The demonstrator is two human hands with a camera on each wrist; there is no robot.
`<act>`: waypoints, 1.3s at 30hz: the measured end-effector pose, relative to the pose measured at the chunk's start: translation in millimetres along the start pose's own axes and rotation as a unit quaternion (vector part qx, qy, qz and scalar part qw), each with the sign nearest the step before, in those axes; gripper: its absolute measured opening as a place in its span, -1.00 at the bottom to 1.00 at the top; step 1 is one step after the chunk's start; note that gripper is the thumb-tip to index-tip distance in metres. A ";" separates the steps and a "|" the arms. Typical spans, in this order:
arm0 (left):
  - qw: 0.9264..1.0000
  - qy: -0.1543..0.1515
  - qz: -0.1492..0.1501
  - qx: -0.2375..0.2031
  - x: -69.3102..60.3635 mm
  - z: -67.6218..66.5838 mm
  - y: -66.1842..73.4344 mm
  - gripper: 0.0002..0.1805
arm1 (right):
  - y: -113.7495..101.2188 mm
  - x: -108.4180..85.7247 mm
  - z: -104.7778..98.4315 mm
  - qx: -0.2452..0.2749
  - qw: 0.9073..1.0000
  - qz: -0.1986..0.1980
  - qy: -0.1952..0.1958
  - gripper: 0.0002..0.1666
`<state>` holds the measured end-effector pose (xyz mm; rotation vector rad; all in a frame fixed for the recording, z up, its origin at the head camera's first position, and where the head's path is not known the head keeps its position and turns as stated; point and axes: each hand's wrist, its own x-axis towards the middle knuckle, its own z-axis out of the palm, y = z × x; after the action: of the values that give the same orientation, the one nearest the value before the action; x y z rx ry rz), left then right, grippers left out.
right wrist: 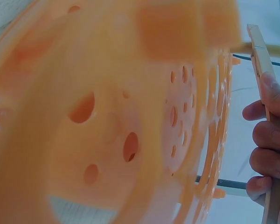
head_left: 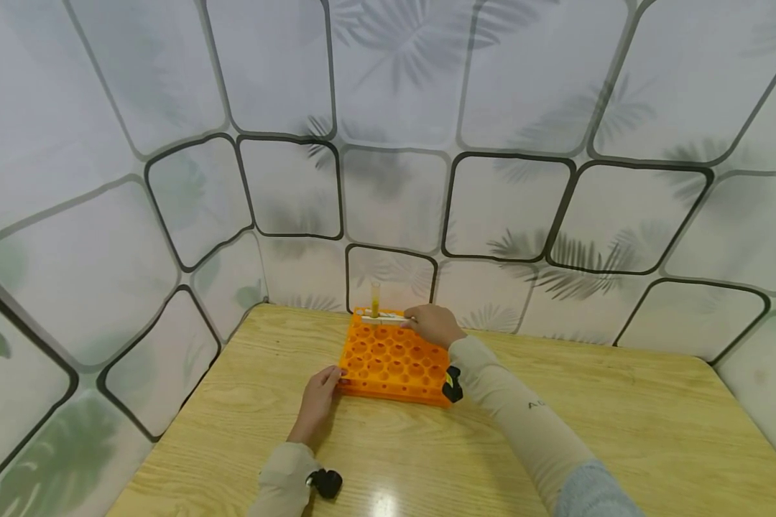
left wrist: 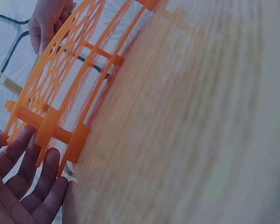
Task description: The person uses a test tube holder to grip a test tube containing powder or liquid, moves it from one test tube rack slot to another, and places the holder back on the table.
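While the head view looks down over the tabletop [head_left: 246,431], it shows an orange rack [head_left: 388,391] standing near the wall [head_left: 394,194], with a test tube [head_left: 375,298] of yellow liquid rising upright at its far left corner. The right hand [head_left: 436,324] grips a pale wooden clamp [head_left: 384,320], which lies across the rack's far side and meets the tube low on its visible length. The left hand [head_left: 320,391] holds the rack's near left corner.

In the left wrist view, the left hand pinches that corner, thumb at the upper plate and fingers spread along the lower tiers. The rack looks light, stiff and apt to slide, so a corner hold like this should steady it.

In the right wrist view, blurred orange plates fill much of the frame; beyond them the right hand's fingers curl around the clamp's handle, and its far end crosses the tube. Whether the wood bites firmly cannot be told. The tube is probably light, smooth and breakable; it is best taken squarely, above the liquid, with modest pressure and a straight pull.
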<state>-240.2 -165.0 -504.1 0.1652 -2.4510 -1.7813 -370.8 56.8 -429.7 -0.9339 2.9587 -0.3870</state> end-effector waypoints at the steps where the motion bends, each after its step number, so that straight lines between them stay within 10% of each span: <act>1: 1.000 0.000 0.000 0.001 -0.1 0.2 -0.1 -0.62 | 0.0 -0.2 0.1 0.001 1.000 0.000 0.000 -0.57; 19: 1.000 -0.011 0.012 -0.023 -4.0 -0.4 -0.1 -0.58 | 1.3 0.2 3.6 -0.010 1.000 0.011 0.006 -0.79; 25: 1.000 -0.019 0.015 -0.020 -12.5 -4.0 21.0 -0.61 | 1.7 0.9 4.0 -0.009 1.000 0.004 0.007 -0.75; 39: 1.000 -0.002 0.004 -0.017 -1.2 1.4 -1.2 -0.62 | 0.7 -1.6 4.6 -0.026 0.999 -0.011 0.030 -0.69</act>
<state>-239.2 -163.9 -505.7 0.1494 -2.4187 -1.8221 -369.4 57.2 -434.5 -0.9794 3.0283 -0.3447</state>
